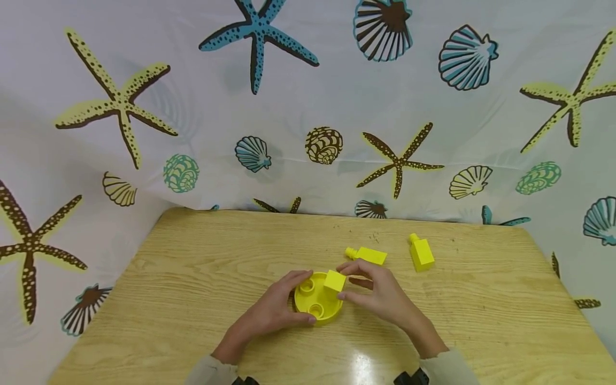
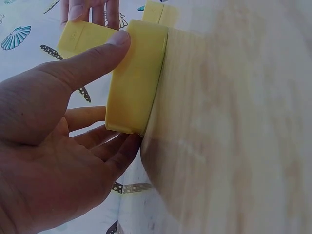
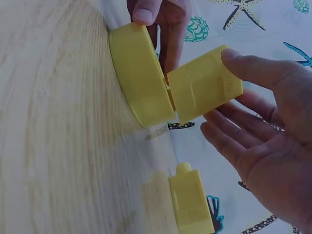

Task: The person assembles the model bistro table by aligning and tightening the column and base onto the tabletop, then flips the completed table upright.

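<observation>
A round yellow base (image 1: 329, 306) with a raised rim rests flat on the table. My left hand (image 1: 274, 309) grips its side, thumb near the front and fingers round the back. Two ring-shaped sockets show inside the base. Over its right part stands a yellow block (image 1: 335, 281), which my right hand (image 1: 382, 295) holds between thumb and fingers. In the right wrist view this block (image 3: 204, 85) leans, its narrow end right at the base's rim with a thin gap between them. What lies under the block is hidden in the head view.
Two more yellow blocks with round knobs lie on the wooden table (image 1: 216, 256): one block (image 1: 373, 256) just behind my right hand, the other block (image 1: 423, 255) farther right. A white cloth (image 1: 289, 187) printed with starfish and shells hangs behind the table and along its sides.
</observation>
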